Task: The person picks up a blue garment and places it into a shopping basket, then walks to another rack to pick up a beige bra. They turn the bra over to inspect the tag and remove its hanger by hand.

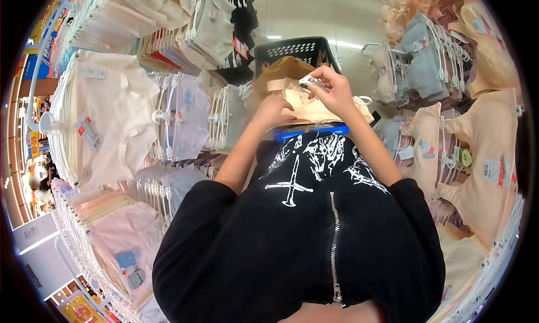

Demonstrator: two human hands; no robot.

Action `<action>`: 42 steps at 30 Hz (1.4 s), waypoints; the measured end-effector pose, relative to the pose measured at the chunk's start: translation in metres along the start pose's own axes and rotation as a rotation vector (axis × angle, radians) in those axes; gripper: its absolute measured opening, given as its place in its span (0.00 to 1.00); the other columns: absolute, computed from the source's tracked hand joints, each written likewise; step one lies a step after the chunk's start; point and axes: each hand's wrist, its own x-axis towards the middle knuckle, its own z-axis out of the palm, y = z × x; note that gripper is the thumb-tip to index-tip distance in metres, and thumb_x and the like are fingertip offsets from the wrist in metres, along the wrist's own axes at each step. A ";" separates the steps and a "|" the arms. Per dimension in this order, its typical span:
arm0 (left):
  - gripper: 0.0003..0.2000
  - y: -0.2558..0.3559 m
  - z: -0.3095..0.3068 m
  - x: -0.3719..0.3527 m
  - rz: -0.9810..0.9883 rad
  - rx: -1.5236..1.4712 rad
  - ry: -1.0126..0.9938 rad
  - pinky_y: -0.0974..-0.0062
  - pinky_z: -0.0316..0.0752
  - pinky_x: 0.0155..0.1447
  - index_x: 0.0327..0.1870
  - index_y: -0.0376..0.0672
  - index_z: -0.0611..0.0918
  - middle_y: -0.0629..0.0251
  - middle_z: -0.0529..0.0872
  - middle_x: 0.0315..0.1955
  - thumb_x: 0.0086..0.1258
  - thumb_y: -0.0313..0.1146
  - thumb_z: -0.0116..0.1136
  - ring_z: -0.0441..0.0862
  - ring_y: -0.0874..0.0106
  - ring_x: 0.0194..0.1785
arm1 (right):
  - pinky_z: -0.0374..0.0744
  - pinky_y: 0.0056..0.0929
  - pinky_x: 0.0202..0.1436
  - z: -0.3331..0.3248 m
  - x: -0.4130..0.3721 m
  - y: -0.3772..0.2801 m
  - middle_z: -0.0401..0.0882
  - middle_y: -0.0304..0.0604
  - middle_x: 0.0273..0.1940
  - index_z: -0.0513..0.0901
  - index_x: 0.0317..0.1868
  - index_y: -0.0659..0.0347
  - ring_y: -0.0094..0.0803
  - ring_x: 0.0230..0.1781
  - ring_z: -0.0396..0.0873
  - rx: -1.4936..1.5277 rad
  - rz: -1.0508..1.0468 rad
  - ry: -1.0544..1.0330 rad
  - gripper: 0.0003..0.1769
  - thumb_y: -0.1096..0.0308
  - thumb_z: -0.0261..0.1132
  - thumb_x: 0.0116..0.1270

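A beige undergarment [319, 110] lies over the front of the cart, just in front of my body. A white hanger [365, 100] pokes out at its right side. My left hand [273, 112] is at the garment's left part, fingers curled onto the fabric. Raised a little above the cloth, my right hand [332, 90] pinches a small white-and-dark tag [310, 81] between thumb and fingers. The print on the tag is too small to read.
A brown cardboard box [275, 71] and a black plastic basket [297, 46] stand beyond the garment. The blue cart handle [311, 133] is close to my waist. Racks of hanging underwear [112, 109] line the left; beige bras [488, 165] hang on the right.
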 end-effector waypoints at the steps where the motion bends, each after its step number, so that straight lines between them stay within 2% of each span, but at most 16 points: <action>1: 0.13 0.007 0.000 -0.003 0.006 0.023 0.008 0.66 0.71 0.51 0.33 0.46 0.86 0.63 0.85 0.35 0.50 0.42 0.64 0.78 0.62 0.46 | 0.75 0.19 0.27 0.002 -0.001 0.001 0.79 0.39 0.29 0.77 0.35 0.67 0.21 0.25 0.78 0.003 0.007 0.002 0.08 0.72 0.66 0.59; 4: 0.10 -0.001 0.020 0.002 -0.068 0.008 -0.068 0.67 0.72 0.47 0.31 0.46 0.86 0.62 0.85 0.30 0.51 0.40 0.63 0.79 0.62 0.42 | 0.76 0.19 0.28 0.001 -0.003 0.001 0.79 0.39 0.29 0.76 0.35 0.67 0.22 0.25 0.78 -0.067 0.017 -0.025 0.08 0.73 0.66 0.59; 7: 0.09 -0.009 0.035 0.000 -0.040 -0.098 -0.012 0.68 0.74 0.44 0.31 0.46 0.86 0.60 0.84 0.31 0.53 0.38 0.62 0.80 0.62 0.38 | 0.77 0.18 0.31 -0.001 -0.005 0.001 0.78 0.42 0.32 0.74 0.38 0.70 0.21 0.27 0.78 -0.062 0.042 -0.063 0.07 0.78 0.62 0.61; 10: 0.06 -0.017 0.042 -0.005 -0.030 -0.171 0.065 0.66 0.74 0.41 0.30 0.44 0.85 0.59 0.84 0.30 0.55 0.34 0.59 0.80 0.61 0.38 | 0.77 0.18 0.30 0.001 -0.005 0.002 0.78 0.41 0.31 0.74 0.38 0.70 0.20 0.27 0.78 -0.062 0.039 -0.063 0.07 0.78 0.63 0.61; 13: 0.05 -0.020 0.043 -0.005 0.117 0.005 0.084 0.65 0.74 0.42 0.30 0.43 0.83 0.58 0.83 0.30 0.56 0.31 0.57 0.80 0.60 0.38 | 0.76 0.17 0.30 0.001 -0.005 -0.002 0.79 0.41 0.31 0.74 0.38 0.69 0.20 0.27 0.78 -0.078 0.056 -0.055 0.07 0.78 0.63 0.61; 16: 0.04 -0.011 0.039 -0.009 0.043 -0.079 0.042 0.65 0.74 0.42 0.30 0.42 0.81 0.57 0.83 0.30 0.56 0.29 0.55 0.80 0.59 0.38 | 0.76 0.17 0.30 0.001 -0.007 0.001 0.79 0.41 0.30 0.74 0.38 0.69 0.19 0.27 0.78 -0.060 0.060 -0.046 0.07 0.77 0.63 0.61; 22: 0.05 -0.007 0.026 -0.013 0.155 -0.062 -0.084 0.66 0.74 0.41 0.31 0.42 0.81 0.56 0.83 0.29 0.56 0.30 0.55 0.80 0.59 0.37 | 0.75 0.16 0.30 0.000 -0.009 0.000 0.80 0.41 0.30 0.75 0.38 0.69 0.19 0.27 0.78 -0.068 0.089 -0.043 0.07 0.77 0.63 0.61; 25: 0.06 -0.006 0.027 -0.007 0.105 -0.069 -0.219 0.66 0.74 0.40 0.33 0.43 0.81 0.57 0.83 0.29 0.56 0.33 0.57 0.80 0.59 0.36 | 0.76 0.16 0.31 0.000 -0.010 0.001 0.80 0.41 0.31 0.75 0.39 0.70 0.19 0.27 0.78 -0.056 0.098 -0.041 0.07 0.77 0.63 0.61; 28: 0.10 0.005 0.021 -0.007 0.057 -0.226 -0.224 0.67 0.74 0.40 0.37 0.46 0.82 0.59 0.83 0.29 0.56 0.37 0.58 0.81 0.60 0.36 | 0.76 0.16 0.31 0.001 -0.011 0.004 0.80 0.41 0.31 0.75 0.39 0.70 0.20 0.27 0.79 -0.060 0.104 -0.039 0.07 0.78 0.62 0.61; 31: 0.13 0.007 0.025 -0.001 0.196 -0.229 -0.201 0.67 0.74 0.40 0.42 0.50 0.83 0.60 0.83 0.30 0.56 0.39 0.59 0.81 0.61 0.36 | 0.76 0.16 0.31 0.002 -0.011 0.004 0.80 0.42 0.32 0.75 0.39 0.70 0.20 0.28 0.79 -0.092 0.092 -0.048 0.07 0.78 0.62 0.61; 34: 0.14 -0.003 0.047 0.009 0.230 -0.099 -0.215 0.66 0.74 0.41 0.45 0.52 0.83 0.61 0.83 0.29 0.56 0.39 0.58 0.80 0.62 0.36 | 0.76 0.19 0.30 0.003 -0.012 0.007 0.79 0.40 0.29 0.76 0.36 0.67 0.21 0.25 0.79 -0.037 0.123 -0.006 0.10 0.71 0.67 0.58; 37: 0.12 -0.015 0.061 0.014 0.386 -0.048 -0.139 0.66 0.74 0.41 0.42 0.52 0.83 0.63 0.81 0.29 0.56 0.37 0.58 0.80 0.62 0.36 | 0.76 0.16 0.32 0.001 -0.011 0.003 0.80 0.42 0.32 0.74 0.39 0.70 0.20 0.28 0.79 -0.068 0.147 -0.047 0.08 0.78 0.62 0.61; 40: 0.09 -0.010 0.056 0.015 0.469 0.031 0.029 0.67 0.74 0.39 0.38 0.50 0.83 0.64 0.80 0.29 0.55 0.35 0.57 0.79 0.62 0.36 | 0.76 0.17 0.32 0.000 -0.012 0.002 0.80 0.42 0.32 0.75 0.39 0.70 0.19 0.28 0.79 -0.067 0.117 -0.036 0.07 0.78 0.62 0.61; 42: 0.07 -0.001 0.043 0.013 0.385 0.004 0.066 0.67 0.74 0.38 0.35 0.48 0.81 0.64 0.79 0.29 0.55 0.34 0.57 0.79 0.62 0.35 | 0.76 0.17 0.32 -0.003 -0.011 0.001 0.80 0.41 0.31 0.75 0.39 0.70 0.19 0.28 0.78 -0.135 0.098 -0.048 0.07 0.77 0.62 0.61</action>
